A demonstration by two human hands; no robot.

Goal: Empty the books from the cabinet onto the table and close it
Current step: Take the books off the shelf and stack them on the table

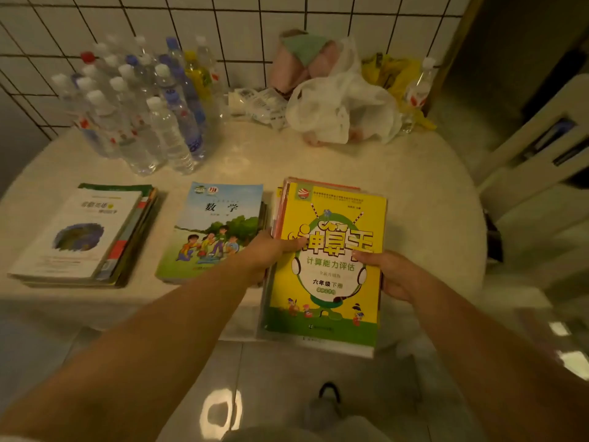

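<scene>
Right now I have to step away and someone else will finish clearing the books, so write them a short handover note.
Left hand and right hand each grip a side of the yellow-covered stack, which sticks out over the table's near edge.
Already lying flat on the table: the white-covered stack at left and the maths book stack in the middle.
Left: push the yellow stack fully onto the table. The cabinet is out of view, so check it for more books, then close it.

White tiled wall — glossy floor
</scene>
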